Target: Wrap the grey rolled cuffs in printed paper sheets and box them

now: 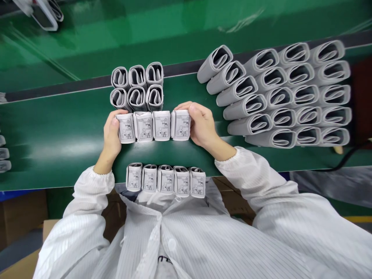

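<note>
Left hand (112,130) and right hand (201,123) face each other, curled.

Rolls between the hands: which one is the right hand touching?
The rightmost roll of the four; the right hand touches none of the others.

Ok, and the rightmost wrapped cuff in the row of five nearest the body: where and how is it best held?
Probably at its right edge, right hand coming from the right, pinching front and back. The rightmost wrapped cuff has a neighbouring cuff close on its left, but none on its right.
</note>
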The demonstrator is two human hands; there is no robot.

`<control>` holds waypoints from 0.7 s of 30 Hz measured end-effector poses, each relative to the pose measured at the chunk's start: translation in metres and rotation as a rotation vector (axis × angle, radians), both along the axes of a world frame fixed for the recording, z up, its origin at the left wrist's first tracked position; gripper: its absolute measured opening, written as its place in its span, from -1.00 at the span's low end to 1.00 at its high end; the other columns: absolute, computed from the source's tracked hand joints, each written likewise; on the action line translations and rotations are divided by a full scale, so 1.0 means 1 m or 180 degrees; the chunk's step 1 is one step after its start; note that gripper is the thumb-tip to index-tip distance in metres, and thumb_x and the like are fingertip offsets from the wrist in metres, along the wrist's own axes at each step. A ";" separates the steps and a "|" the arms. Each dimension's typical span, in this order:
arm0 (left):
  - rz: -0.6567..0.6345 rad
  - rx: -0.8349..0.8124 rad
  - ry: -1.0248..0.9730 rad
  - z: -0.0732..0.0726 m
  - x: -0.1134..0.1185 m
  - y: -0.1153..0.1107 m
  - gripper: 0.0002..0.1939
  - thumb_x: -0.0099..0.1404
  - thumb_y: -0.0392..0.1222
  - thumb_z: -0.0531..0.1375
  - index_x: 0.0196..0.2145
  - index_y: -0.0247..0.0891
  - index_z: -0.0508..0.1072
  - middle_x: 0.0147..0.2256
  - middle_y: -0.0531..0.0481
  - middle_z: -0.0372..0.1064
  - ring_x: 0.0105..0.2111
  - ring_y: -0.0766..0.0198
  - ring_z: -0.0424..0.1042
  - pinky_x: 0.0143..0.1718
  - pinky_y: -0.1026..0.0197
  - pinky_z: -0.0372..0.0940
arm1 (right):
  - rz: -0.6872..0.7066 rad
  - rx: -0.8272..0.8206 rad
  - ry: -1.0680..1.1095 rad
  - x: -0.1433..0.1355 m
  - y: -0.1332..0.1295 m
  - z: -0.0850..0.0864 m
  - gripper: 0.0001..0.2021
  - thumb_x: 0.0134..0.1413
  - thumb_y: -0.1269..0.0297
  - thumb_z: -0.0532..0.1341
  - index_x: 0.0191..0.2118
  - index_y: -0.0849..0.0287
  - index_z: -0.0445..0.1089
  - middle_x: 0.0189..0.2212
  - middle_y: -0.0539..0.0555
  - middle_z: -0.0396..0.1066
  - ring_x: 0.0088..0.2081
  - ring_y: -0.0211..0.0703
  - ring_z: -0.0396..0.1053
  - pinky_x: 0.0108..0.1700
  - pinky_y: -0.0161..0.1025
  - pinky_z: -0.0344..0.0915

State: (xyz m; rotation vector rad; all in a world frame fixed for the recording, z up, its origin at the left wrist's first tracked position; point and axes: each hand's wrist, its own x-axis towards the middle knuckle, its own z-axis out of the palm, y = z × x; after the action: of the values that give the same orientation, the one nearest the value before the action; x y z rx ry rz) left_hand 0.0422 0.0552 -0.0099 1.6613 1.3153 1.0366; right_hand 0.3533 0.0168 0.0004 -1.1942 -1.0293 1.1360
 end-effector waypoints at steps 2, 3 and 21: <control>0.0008 -0.0040 -0.0068 0.002 0.001 -0.001 -0.29 0.56 0.57 0.02 0.07 -0.11 0.54 -0.09 0.03 0.62 -0.08 0.12 0.59 -0.15 -0.05 0.42 | 0.0006 -0.0002 -0.0003 0.000 0.000 0.001 -0.32 0.24 -0.63 0.30 -0.33 -0.04 0.57 -0.23 0.08 0.60 -0.07 0.09 0.64 -0.14 0.08 0.72; 0.0017 -0.0068 -0.0092 0.003 0.002 -0.001 -0.27 0.55 0.58 0.04 0.07 -0.12 0.55 -0.09 0.04 0.62 -0.09 0.14 0.58 -0.15 -0.04 0.41 | 0.0007 -0.0001 -0.0002 0.001 0.000 0.001 -0.32 0.23 -0.64 0.31 -0.33 -0.04 0.57 -0.22 0.08 0.60 -0.08 0.09 0.64 -0.15 0.08 0.72; -0.0754 0.1603 0.0430 0.033 -0.005 -0.006 -0.39 0.47 0.40 0.35 0.26 0.01 0.51 0.12 -0.09 0.67 0.11 -0.09 0.69 0.14 -0.15 0.51 | 0.0868 0.0828 -0.0878 0.021 -0.002 0.002 -0.53 0.01 -0.36 0.63 -0.21 -0.12 0.68 0.05 0.16 0.68 0.11 0.23 0.63 0.23 0.29 0.63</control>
State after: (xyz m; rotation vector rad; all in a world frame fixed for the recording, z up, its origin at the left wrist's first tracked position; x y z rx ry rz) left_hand 0.0370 0.0492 0.0235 2.2339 0.9499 1.1902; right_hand 0.3743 0.0151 0.0026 -1.0399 -1.5392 1.0209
